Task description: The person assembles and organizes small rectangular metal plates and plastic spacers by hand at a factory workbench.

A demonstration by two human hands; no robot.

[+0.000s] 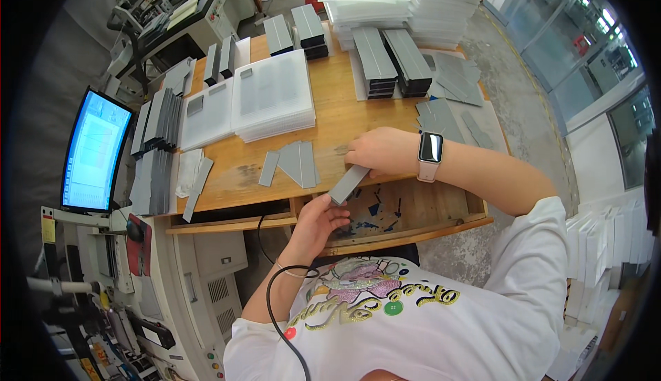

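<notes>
We find one grey strip [350, 183] held aslant above the open drawer [441, 205]: the left hand [318, 226] pinches its near end, the right hand [382, 152] its far end. We judge this piece unfinished. Neat grey stacks [374, 57] stand farther back; loose strips [297, 163] lie unstacked, apparently outstanding.

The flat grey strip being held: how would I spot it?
Find the brown wooden desk, then its open drawer. Over that, the flat grey strip spans left hand to right hand; nearby flat grey pieces lie unheld on the desk.
</notes>
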